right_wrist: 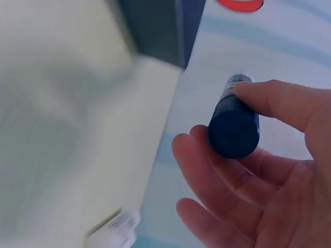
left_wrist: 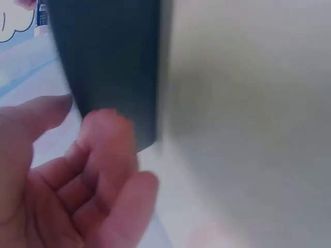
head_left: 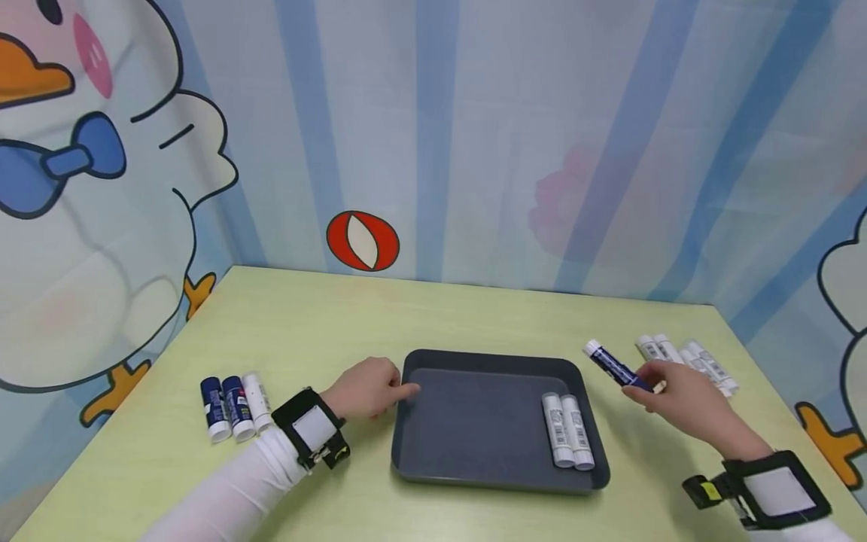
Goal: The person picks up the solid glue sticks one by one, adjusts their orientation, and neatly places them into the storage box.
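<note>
My right hand [head_left: 684, 399] pinches a dark blue glue stick [head_left: 612, 363] between thumb and fingers, just right of the tray. Its white end points up and to the left in the head view; the right wrist view shows its round dark blue end [right_wrist: 234, 135]. With the thumb over the rim and the fingers curled at the edge, my left hand [head_left: 369, 389] holds the left side of a dark grey tray [head_left: 474, 482]. Two white glue sticks [head_left: 567, 430] lie side by side in the tray's right part.
Left of the tray stand two blue glue sticks [head_left: 226, 408] beside a white one [head_left: 256, 399], partly behind the left wrist strap. Several white glue sticks [head_left: 707, 365] lie beyond the right hand. A striped cartoon curtain [head_left: 474, 150] hangs behind the pale yellow-green table [head_left: 325, 316].
</note>
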Demonstrator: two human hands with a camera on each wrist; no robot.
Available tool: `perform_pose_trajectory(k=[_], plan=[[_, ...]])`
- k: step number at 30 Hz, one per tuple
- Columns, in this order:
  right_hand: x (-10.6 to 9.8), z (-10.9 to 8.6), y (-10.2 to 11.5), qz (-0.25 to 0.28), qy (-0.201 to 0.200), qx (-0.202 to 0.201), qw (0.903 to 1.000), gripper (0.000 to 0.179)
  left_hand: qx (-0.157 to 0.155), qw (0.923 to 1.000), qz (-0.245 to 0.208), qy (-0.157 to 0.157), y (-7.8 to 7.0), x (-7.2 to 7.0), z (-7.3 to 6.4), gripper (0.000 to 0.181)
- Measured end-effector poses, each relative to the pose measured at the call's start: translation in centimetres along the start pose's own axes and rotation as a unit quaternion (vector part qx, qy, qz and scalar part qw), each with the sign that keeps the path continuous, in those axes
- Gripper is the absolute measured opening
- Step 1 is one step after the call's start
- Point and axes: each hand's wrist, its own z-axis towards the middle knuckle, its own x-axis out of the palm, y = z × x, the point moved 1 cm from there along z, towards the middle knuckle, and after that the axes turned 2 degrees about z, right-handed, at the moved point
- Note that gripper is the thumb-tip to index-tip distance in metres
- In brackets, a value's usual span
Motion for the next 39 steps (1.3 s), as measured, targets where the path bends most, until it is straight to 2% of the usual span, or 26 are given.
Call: perform_pose_trajectory(k=[4, 7, 10, 12, 15, 18, 21, 23, 27, 31, 35, 37, 39], plan=[[0.3, -0.1, 2.9, -0.005, 0.002, -0.043, 0.9991, 0.022, 0.024, 0.9980, 0.013, -0.057, -1.0, -1.2, 0.4, 0.034], [0.7, -0.2, 4.9, -0.015, 0.013, -0.080, 0.9966, 0.021, 0.075, 0.9933, -0.007, -0.087, -2.6, -1.7, 0.5, 0.024], [1.3, -0.3, 6.8, -0.027, 0.025, -0.121, 0.9920, 0.024, 0.129, 0.9872, -0.041, -0.085, -4.1, -1.6, 0.6, 0.036], [1.7, -0.2, 7.9, -0.034, 0.029, -0.147, 0.9881, 0.024, 0.156, 0.9838, -0.047, -0.075, -5.0, -1.3, 0.6, 0.047], [2.4, -0.1, 9.4, -0.042, 0.033, -0.177, 0.9828, 0.024, 0.189, 0.9798, -0.022, -0.061, -6.1, -0.8, 0.5, 0.057], [3.0, 0.1, 10.4, -0.053, 0.038, -0.202, 0.9773, 0.023, 0.208, 0.9770, 0.016, -0.044, -7.0, -0.3, 0.4, 0.058], [3.4, 0.3, 11.2, -0.062, 0.039, -0.224, 0.9718, 0.023, 0.208, 0.9768, 0.040, -0.030, -7.4, 0.1, 0.3, 0.052], [3.6, 0.4, 11.7, -0.064, 0.037, -0.238, 0.9686, 0.023, 0.203, 0.9782, 0.037, -0.021, -7.5, 0.3, 0.3, 0.046], [3.8, 0.4, 12.2, -0.065, 0.025, -0.258, 0.9636, 0.024, 0.200, 0.9796, 0.014, -0.011, -7.7, 0.4, 0.2, 0.035], [3.8, 0.5, 12.3, -0.051, 0.016, -0.259, 0.9644, 0.025, 0.196, 0.9805, -0.012, -0.012, -7.6, 0.6, 0.2, 0.030], [3.8, 1.1, 11.9, 0.009, 0.030, -0.231, 0.9726, 0.025, 0.176, 0.9832, -0.048, -0.006, -7.6, 0.6, 0.2, 0.027], [3.9, 1.5, 11.5, 0.060, 0.041, -0.209, 0.9752, 0.028, 0.167, 0.9838, -0.066, -0.004, -7.7, 0.5, 0.1, 0.025], [4.1, 1.8, 11.2, 0.129, 0.053, -0.182, 0.9733, 0.032, 0.163, 0.9839, -0.074, -0.009, -7.8, 0.5, 0.1, 0.023]])
